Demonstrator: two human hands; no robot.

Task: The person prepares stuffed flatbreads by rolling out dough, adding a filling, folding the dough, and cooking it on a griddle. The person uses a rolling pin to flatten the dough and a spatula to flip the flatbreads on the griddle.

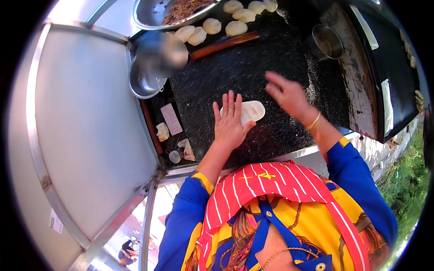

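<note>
My left hand (229,124) lies flat on an oval piece of pale dough (254,110), its fingers stretched out and covering the dough's left part. The dough rests on a black speckled worktop (226,77) and shows shallow dents on its uncovered end. To the right of the dough, my right hand (289,97) is held apart from it, fingers partly stretched and slightly smeared by motion. Nothing shows in that hand. Beyond both hands, a brown rolling pin (224,45) lies in front of several dough balls (212,26).
A metal bowl of brown filling (149,17) stands at the far left, with another metal bowl (141,83) nearer. On the right are a metal cup (327,41) and a black griddle-like surface (393,67) with a worn wooden side. A pale panel (86,117) closes the left.
</note>
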